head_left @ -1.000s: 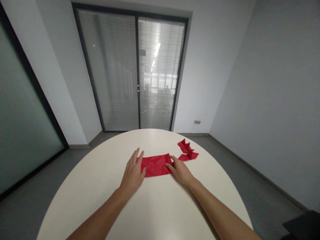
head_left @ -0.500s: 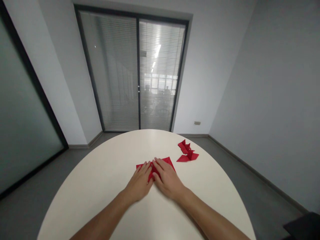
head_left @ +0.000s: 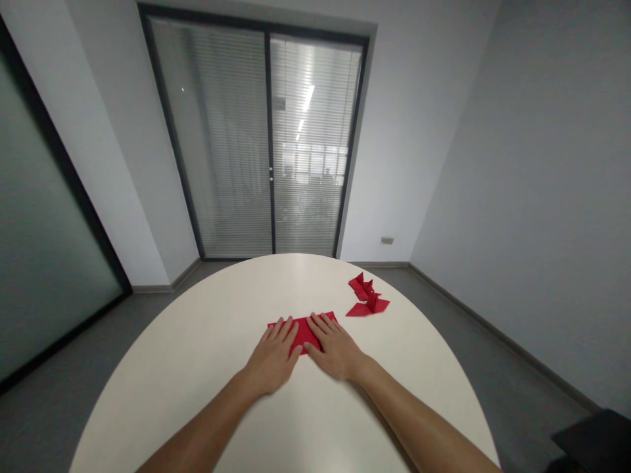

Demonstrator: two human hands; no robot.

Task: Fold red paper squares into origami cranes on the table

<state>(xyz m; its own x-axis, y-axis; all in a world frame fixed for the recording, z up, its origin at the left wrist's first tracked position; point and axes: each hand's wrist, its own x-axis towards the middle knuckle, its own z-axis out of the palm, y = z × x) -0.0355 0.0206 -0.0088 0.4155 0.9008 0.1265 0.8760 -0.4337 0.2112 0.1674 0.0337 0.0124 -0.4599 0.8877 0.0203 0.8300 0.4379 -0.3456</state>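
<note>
A folded sheet of red paper [head_left: 305, 336] lies flat on the white table, partly covered by both hands. My left hand [head_left: 276, 353] rests palm down on its left part, with the fingers stretched out. On the paper's right part, my right hand [head_left: 336, 346] presses flat, fingers spread and pointing away from me. Between the two hands the paper's middle shows, and its far edge sticks out past the fingertips. Farther back to the right sit folded red paper figures [head_left: 369, 305], close together and touched by neither hand.
The round white table [head_left: 207, 368] has a curved edge on the left, far and right sides. Beyond it stand a dark-framed glass partition with blinds [head_left: 217, 151] and pale walls. A black object [head_left: 596, 440] shows at the lower right.
My right hand has slid right across the paper, away from the left hand, baring the middle. The paper's right part now appears folded in. My left hand has barely moved.
</note>
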